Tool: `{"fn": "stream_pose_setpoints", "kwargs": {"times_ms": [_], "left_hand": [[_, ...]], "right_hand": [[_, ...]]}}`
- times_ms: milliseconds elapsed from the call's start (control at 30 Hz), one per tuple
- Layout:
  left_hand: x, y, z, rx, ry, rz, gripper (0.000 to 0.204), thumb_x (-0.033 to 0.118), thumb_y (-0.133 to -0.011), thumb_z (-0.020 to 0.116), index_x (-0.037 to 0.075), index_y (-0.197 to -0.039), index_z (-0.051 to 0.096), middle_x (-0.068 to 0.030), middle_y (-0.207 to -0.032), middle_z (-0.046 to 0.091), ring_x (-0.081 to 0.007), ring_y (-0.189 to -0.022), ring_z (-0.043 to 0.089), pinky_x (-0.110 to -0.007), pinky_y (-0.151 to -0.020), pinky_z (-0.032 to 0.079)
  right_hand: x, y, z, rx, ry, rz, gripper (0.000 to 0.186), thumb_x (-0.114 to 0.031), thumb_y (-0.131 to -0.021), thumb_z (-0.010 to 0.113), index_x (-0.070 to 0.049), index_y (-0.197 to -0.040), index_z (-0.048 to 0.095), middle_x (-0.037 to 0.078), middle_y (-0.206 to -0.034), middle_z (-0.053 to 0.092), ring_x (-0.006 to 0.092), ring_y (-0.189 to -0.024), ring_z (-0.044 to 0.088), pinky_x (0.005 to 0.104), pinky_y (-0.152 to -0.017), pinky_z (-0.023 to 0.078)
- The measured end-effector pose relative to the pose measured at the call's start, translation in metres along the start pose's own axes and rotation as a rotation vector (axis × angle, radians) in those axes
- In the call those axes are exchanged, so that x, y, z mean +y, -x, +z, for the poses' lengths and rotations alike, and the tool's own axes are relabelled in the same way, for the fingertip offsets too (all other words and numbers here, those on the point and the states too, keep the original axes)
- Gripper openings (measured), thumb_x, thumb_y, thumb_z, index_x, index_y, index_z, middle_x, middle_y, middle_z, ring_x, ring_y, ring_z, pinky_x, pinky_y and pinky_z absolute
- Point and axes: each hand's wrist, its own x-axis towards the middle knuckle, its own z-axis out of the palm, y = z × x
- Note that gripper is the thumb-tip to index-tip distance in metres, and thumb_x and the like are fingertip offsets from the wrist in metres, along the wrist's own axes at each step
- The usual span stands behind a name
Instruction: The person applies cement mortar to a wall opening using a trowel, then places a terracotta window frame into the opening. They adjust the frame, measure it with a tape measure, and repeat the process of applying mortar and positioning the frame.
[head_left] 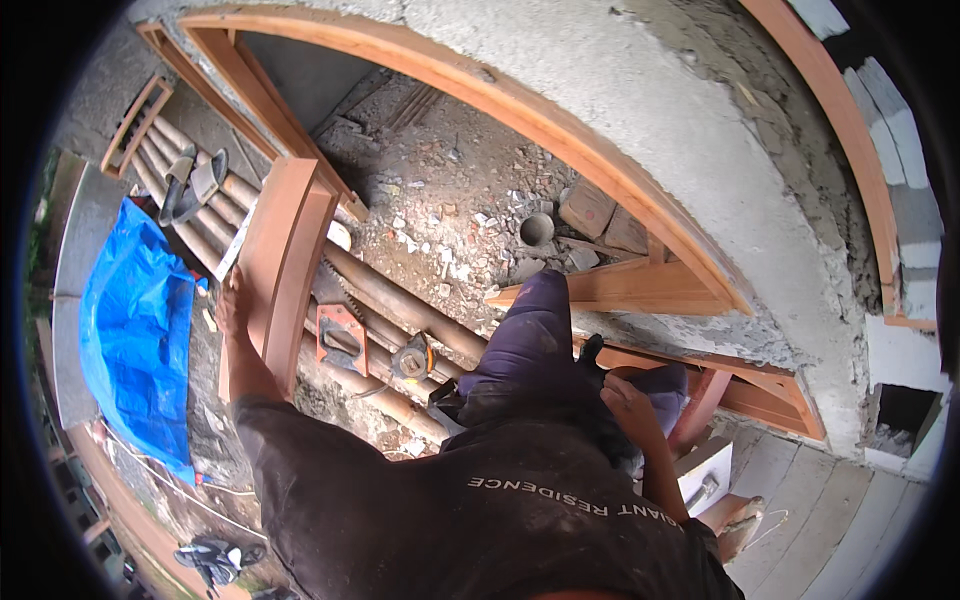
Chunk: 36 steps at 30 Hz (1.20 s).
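My left hand (233, 305) was against the outer edge of the reddish timber beam (277, 245), which lay across the round poles (375, 283). A thin white strip (234, 247) was just beside its fingertips. My right hand (627, 403) was down near my thigh, well apart from the beam. Both hands looked small from up there, so I couldn't tell whether the fingers of either one were pinching anything or merely resting. An orange-handled saw (327, 345) lay between the beam and a tape measure (410, 362); a blue tarp (140, 330) spread off to the left.
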Motion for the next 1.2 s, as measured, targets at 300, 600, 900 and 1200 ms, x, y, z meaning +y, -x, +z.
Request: {"fn": "stream_pose_setpoints", "kwargs": {"times_ms": [300, 600, 900, 1200], "left_hand": [[0.215, 0.112, -0.049, 0.655, 0.375, 0.481, 0.042, 0.031, -0.096, 0.048, 0.001, -0.126, 0.05, -0.0232, -0.133, 0.045, -0.0408, -0.119, 0.046, -0.051, -0.096, 0.038], [0.447, 0.331, -0.071, 0.016, 0.867, 1.382, 0.037, 0.024, -0.095, 0.048, -0.005, -0.118, 0.05, -0.0278, -0.134, 0.04, -0.0436, -0.125, 0.039, -0.053, -0.102, 0.032], [0.484, 0.405, -0.051, -0.335, 0.719, 1.437, 0.041, 0.032, -0.095, 0.048, -0.005, -0.113, 0.054, -0.0255, -0.133, 0.041, -0.0386, -0.123, 0.043, -0.048, -0.095, 0.041], [0.531, 0.494, -0.084, -0.446, 0.677, 1.487, 0.039, 0.026, -0.095, 0.046, -0.007, -0.117, 0.051, -0.0237, -0.134, 0.041, -0.0364, -0.12, 0.046, -0.044, -0.091, 0.044]], "right_hand": [[0.049, 0.039, -0.033, 0.284, -0.023, -0.182, 0.056, -0.041, -0.09, 0.056, 0.004, -0.123, 0.053, 0.022, -0.116, 0.06, 0.032, -0.104, 0.061, 0.037, -0.089, 0.046], [0.117, 0.206, -0.12, 1.15, 0.056, 0.042, 0.05, -0.044, -0.088, 0.057, -0.002, -0.114, 0.061, 0.02, -0.11, 0.061, 0.0355, -0.106, 0.055, 0.0424, -0.092, 0.042], [0.341, 0.406, -0.171, 1.165, 0.343, 1.143, 0.045, -0.045, -0.088, 0.054, -0.006, -0.104, 0.068, 0.015, -0.109, 0.065, 0.0289, -0.108, 0.058, 0.0457, -0.098, 0.037], [0.413, 0.405, -0.17, 0.51, 0.329, 1.16, 0.028, -0.029, -0.074, 0.064, -0.009, -0.092, 0.073, 0.01, -0.094, 0.07, 0.0263, -0.091, 0.066, 0.0372, -0.08, 0.051]]}}
